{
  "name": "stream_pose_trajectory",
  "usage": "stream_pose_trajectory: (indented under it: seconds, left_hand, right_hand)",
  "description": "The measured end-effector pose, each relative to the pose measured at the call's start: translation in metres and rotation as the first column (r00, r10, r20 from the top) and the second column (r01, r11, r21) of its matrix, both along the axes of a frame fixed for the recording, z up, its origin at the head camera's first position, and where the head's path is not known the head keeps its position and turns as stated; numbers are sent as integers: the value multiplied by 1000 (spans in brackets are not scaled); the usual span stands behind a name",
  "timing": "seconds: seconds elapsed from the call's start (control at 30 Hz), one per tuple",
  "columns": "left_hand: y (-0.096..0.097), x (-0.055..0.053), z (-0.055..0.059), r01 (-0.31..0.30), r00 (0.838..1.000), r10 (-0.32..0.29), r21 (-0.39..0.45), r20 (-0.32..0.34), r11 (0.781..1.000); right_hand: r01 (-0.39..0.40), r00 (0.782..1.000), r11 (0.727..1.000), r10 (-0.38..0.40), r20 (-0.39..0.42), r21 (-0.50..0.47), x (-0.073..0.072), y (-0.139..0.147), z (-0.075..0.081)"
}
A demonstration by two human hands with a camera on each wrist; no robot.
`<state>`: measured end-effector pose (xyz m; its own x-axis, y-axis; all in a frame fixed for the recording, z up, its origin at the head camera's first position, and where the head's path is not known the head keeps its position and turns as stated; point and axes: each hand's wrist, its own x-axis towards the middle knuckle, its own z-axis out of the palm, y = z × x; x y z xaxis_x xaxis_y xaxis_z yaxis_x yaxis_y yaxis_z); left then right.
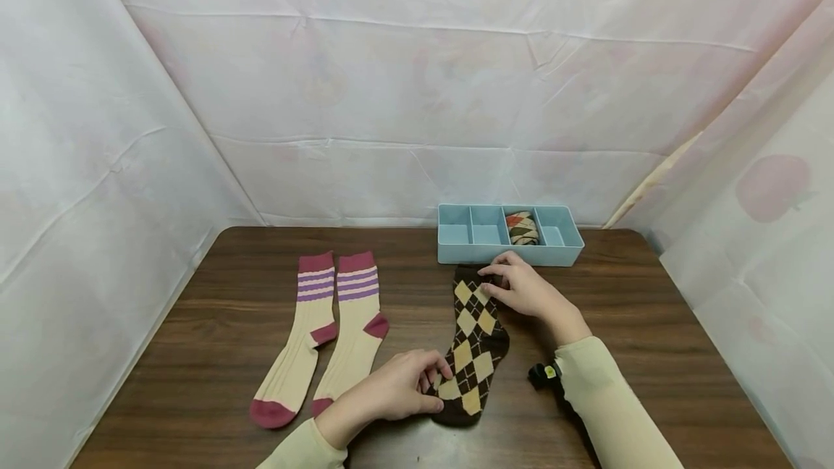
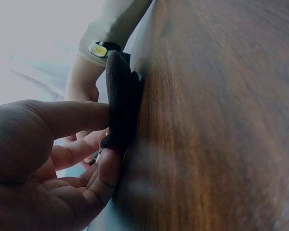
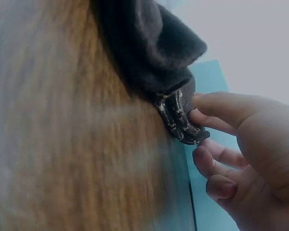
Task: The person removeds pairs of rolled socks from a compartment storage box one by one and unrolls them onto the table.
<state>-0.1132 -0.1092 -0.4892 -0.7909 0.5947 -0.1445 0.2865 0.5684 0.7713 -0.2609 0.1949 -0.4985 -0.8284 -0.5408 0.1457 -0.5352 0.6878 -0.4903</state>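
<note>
A dark brown argyle sock [image 1: 465,331] with tan diamonds lies on the table, its cuff towards the tray. At the toe end, my left hand [image 1: 400,386] pinches the edge between thumb and fingers. More than one dark layer of the sock [image 2: 119,96] shows in the left wrist view. My right hand [image 1: 524,288] holds the cuff at its right side with thumb and fingertips. From the right wrist, the sock [image 3: 180,113] shows patterned threads beside the fingertips. A blue tray [image 1: 508,255] stands right behind the cuff, a rolled argyle sock [image 1: 523,229] in one compartment.
Two cream socks [image 1: 293,353] [image 1: 355,342] with maroon toes, heels and cuffs and purple stripes lie side by side on the left. My left forearm passes close to the nearer toe. White cloth [image 1: 417,93] hangs behind the wooden table [image 1: 215,339] and on both sides.
</note>
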Motion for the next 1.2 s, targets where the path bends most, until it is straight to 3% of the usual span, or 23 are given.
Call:
stream_pose_trajectory:
  seconds: [0.13,0.4,0.63,1.2]
  left_hand:
    - [0,0,0,3,1000,-3,-9,-13,1000]
    - [1,2,1,10,999,-12,-36,-47,999]
    - [1,5,6,22,997,-25,-44,-76,999]
    - [2,6,6,9,998,-12,-59,-60,998]
  right_hand:
    - [4,999,1000,-4,37,-8,3,1,-2]
    - [-29,1000,1000,28,10,11,5,-1,-8]
    - [-40,999,999,39,37,22,6,-3,-7]
    - [-77,996,997,75,48,31,6,-4,-5]
